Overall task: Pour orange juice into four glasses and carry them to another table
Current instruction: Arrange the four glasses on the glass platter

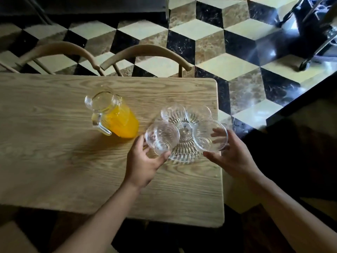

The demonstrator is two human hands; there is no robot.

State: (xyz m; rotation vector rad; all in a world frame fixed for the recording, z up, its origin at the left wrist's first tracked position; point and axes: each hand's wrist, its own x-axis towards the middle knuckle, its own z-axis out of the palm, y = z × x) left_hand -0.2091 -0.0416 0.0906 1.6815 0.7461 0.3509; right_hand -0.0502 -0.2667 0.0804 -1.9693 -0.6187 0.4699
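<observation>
Glassware crowded one corner of the wooden worktop, and that crowding was the main risk. Four empty glasses sat or hovered over a ribbed glass tray near the worktop's right edge; a knock between them could chip a rim, and a nudge to the tray might send it toward the tiled floor. The near-left glass looked tilted, so a loose hold there could let it tip against its neighbours.

The left hand reached in from below, fingers curled around the near-left glass from its outer side, thumb under its base. The right hand was half open, fingers spread about the near-right glass, cradling it from the right; whether it was lifted off the tray I could not tell. The two far glasses stood untouched on the tray.

The jug of orange juice stood just left of the tray, full, nothing yet poured.
</observation>
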